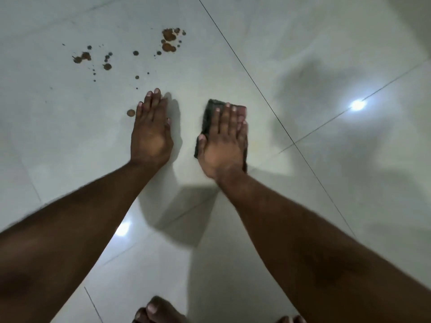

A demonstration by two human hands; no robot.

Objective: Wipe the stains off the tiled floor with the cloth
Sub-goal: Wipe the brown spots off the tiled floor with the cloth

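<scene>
Toes: we see our bare toes (155,310) at the bottom edge, at six o'clock, with more toes (291,319) further right, all standing on the floor.
Forearms: both bare forearms reach up from the lower corners toward the middle of the view.
Left hand: our left hand (151,134) lies flat, palm down, on the floor (303,54), fingers straight and close together, holding nothing.
Right hand: our right hand (225,141) is also flat, fingers straight, pressing down on the cloth (208,117); it does not curl round it.
Cloth: a dark folded cloth sits under the right hand, its edges showing at the fingertips and along the thumb side, just to the three o'clock side of the left hand, with a gap of bare tile between them.
Nearest stain: a single brown spot (130,113) sits just beside the left hand's little finger, at its nine o'clock.
Far stains: a scatter of brown stains (169,40) spreads at eleven to twelve o'clock from the hands, well apart from the cloth; a smaller group (82,57) lies further toward ten o'clock.
Floor: pale glossy tiles with thin dark joints; a light glare (356,105) shines at three o'clock.
</scene>
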